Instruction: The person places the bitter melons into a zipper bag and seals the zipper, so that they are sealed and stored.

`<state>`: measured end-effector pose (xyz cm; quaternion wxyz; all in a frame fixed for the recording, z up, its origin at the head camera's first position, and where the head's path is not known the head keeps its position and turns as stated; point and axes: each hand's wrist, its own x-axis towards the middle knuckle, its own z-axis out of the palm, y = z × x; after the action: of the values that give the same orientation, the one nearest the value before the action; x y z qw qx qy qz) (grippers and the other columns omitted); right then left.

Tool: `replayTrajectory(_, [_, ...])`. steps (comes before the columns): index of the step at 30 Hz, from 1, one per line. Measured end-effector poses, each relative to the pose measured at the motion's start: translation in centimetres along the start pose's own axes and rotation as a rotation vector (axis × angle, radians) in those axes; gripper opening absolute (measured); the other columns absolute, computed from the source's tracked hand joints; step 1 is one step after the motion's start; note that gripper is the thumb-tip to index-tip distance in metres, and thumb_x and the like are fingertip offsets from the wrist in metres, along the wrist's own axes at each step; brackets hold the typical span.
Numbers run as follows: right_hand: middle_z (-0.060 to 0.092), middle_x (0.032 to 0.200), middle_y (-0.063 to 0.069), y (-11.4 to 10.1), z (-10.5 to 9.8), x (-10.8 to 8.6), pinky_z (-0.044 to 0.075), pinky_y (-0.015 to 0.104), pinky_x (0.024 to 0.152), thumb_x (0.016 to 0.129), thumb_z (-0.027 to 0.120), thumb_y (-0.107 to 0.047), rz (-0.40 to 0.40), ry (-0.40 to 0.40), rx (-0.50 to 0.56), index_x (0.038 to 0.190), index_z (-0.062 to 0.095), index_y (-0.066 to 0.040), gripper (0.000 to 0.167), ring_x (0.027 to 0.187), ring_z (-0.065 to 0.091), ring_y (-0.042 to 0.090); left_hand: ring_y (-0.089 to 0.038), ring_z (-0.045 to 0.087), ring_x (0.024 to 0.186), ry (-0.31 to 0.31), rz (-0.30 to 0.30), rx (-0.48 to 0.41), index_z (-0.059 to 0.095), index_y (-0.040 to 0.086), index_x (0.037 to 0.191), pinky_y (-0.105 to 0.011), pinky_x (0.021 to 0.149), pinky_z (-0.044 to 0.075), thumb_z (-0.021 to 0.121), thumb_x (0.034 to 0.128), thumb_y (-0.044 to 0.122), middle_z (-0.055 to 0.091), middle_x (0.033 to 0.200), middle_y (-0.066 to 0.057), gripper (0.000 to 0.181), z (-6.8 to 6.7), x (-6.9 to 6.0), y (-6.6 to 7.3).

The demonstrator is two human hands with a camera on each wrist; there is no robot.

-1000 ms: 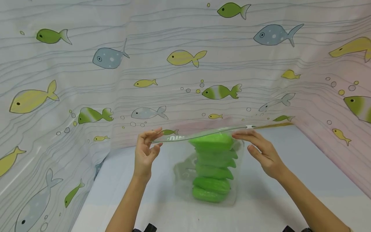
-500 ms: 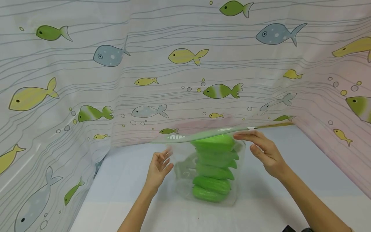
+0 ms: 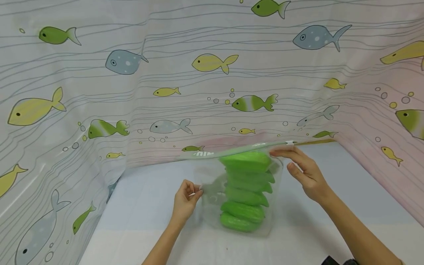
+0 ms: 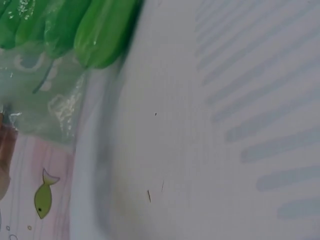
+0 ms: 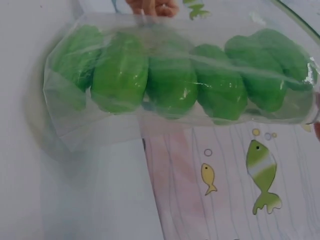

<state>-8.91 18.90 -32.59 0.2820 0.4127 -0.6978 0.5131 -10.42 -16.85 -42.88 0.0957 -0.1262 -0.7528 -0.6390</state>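
A clear zip bag point(image 3: 212, 206) stands upright on the table, its top edge slanting up to the right. Inside it several glossy green pieces point(image 3: 246, 197), shaped like plump fruit or vegetables, are stacked in a column; their exact kind I cannot tell. My left hand point(image 3: 186, 200) pinches the bag's left side between thumb and fingertips. At the upper right corner, just below the white zip slider point(image 3: 289, 142), the straight fingers of my right hand point(image 3: 306, 176) touch the bag, the thumb held apart. The left wrist view shows only a sliver of hand at its left edge.
A pale table point(image 3: 149, 217) lies under the bag. Curtain-like sheeting point(image 3: 212, 84) printed with fish surrounds it at the back and both sides. A dark object point(image 3: 329, 260) shows at the bottom edge near my right forearm.
My left hand has let go of the bag's top left corner, dropped down and right, and now pinches its left side. The right hand stays at the upper right corner.
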Motion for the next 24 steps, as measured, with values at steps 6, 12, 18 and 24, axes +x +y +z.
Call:
replayTrajectory(6, [0.056, 0.125, 0.016, -0.1, 0.1, 0.2, 0.045, 0.023, 0.09, 0.095, 0.044, 0.007, 0.075, 0.024, -0.016, 0.125, 0.057, 0.008, 0.032, 0.116, 0.052, 0.02, -0.022, 0.067, 0.088, 0.0, 0.018, 0.076, 0.044, -0.001, 0.081, -0.03, 0.069, 0.057, 0.062, 0.0829, -0.017, 0.065, 0.1, -0.02, 0.024, 0.1, -0.9, 1.0])
replayTrajectory(12, [0.053, 0.129, 0.013, 0.9, 0.3, -0.1, 0.051, 0.019, 0.072, 0.093, 0.046, 0.013, 0.175, 0.034, -0.011, 0.131, 0.053, 0.006, 0.039, 0.111, 0.056, 0.016, -0.018, 0.064, 0.076, -0.048, 0.026, 0.135, 0.054, 0.0, 0.087, -0.033, 0.057, 0.056, 0.061, 0.0828, -0.018, 0.065, 0.104, -0.02, 0.019, 0.1, -2.4, 2.5])
replayTrajectory(18, [0.049, 0.133, 0.014, 3.2, 0.6, -0.8, 0.053, 0.026, 0.061, 0.096, 0.043, 0.011, 0.3, -0.004, 0.0, 0.136, 0.05, 0.002, 0.042, 0.105, 0.053, 0.013, -0.018, 0.061, 0.068, -0.208, 0.133, 0.127, 0.063, -0.002, 0.116, -0.031, 0.047, 0.053, 0.06, 0.0823, -0.019, 0.061, 0.121, -0.02, 0.038, -0.3, -3.5, 0.9])
replayTrajectory(24, [0.041, 0.14, 0.011, 5.6, 1.2, -1.7, 0.056, 0.036, 0.063, 0.102, 0.043, -0.009, 0.498, -0.109, 0.001, 0.144, 0.043, -0.006, 0.041, 0.111, 0.054, 0.026, -0.013, 0.059, 0.067, -0.332, 0.092, 0.107, 0.051, -0.004, 0.135, -0.031, 0.049, 0.055, 0.06, 0.0844, -0.015, 0.05, 0.129, -0.022, 0.052, -0.6, -4.3, 0.5])
